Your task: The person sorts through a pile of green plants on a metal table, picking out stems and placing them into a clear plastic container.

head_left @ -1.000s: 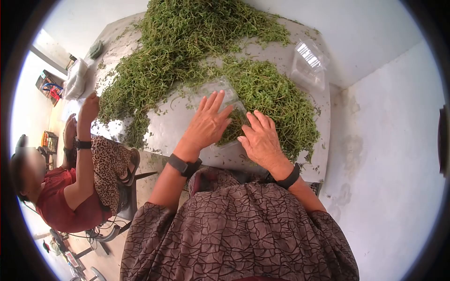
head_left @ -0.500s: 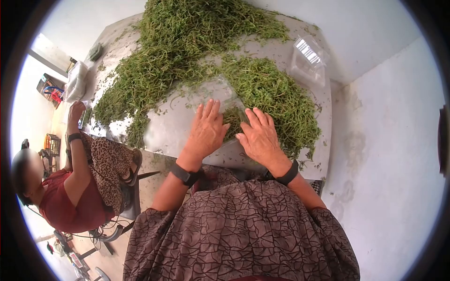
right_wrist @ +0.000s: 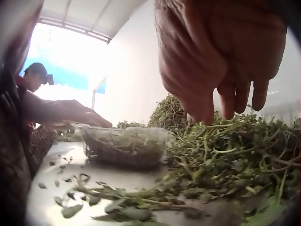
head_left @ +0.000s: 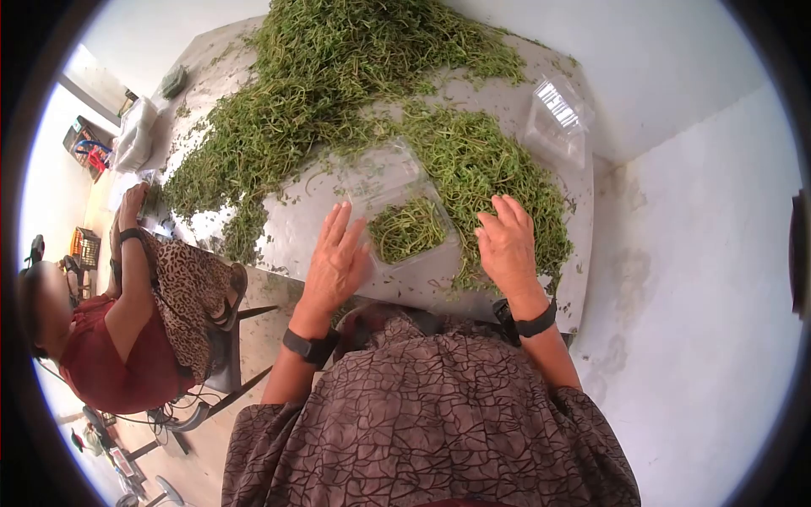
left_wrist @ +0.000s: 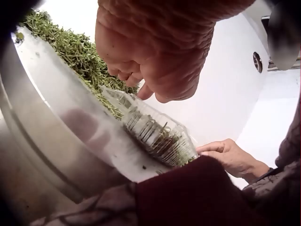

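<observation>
Green stems fill the base of a clear plastic box (head_left: 409,231), whose lid lies folded back behind it on the metal table. The left hand (head_left: 336,266) is at the box's left side with fingers extended; whether it touches the rim cannot be told. To the right of the box, the right hand (head_left: 510,253) hangs over the right heap of greens (head_left: 473,152), fingers pointing down and holding nothing visible. In the right wrist view the filled box (right_wrist: 124,147) stands beside the heap, with the right hand (right_wrist: 221,61) above the leaves.
A large pile of greens (head_left: 338,68) covers the table's back and left. Empty clear boxes (head_left: 557,122) lie at the back right, more containers (head_left: 135,135) at the far left. A seated person in red (head_left: 127,355) works at the table's left. A wall stands right.
Both hands have moved apart from over the box, the left to the left and the right to the right over the heap. The filled box now shows between them.
</observation>
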Demonstrator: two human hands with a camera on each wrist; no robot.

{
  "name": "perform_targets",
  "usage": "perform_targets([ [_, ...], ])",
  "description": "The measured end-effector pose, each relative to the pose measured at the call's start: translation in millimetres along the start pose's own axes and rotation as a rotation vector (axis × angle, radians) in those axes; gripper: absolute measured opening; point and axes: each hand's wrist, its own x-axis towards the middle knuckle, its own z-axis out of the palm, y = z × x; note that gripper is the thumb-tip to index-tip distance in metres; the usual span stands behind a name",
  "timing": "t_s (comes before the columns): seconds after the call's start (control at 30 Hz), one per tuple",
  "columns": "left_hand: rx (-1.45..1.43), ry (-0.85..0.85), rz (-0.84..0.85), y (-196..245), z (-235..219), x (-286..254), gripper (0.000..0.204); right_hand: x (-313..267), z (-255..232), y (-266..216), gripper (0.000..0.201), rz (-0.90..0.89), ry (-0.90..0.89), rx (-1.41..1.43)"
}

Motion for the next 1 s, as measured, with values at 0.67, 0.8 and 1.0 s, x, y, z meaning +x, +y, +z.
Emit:
perform_targets([
  [0.67,-0.381,0.042,-0.083,-26.2,14.5,-12.1,0.046,21.6,3.3,13.7,0.009,0.115,0.264,-0.026],
  [0.8,-0.427,0.021,-0.107,-28.0,15.0,-14.3,0.046,17.1,-6.4,8.2,0.007,0.328,0.319,0.081],
  [1.0,-0.419,0.035,-0.119,-28.1,16.0,-12.4,0.045,14.9,-17.4,11.6,0.003,0.548,0.365,0.498],
])
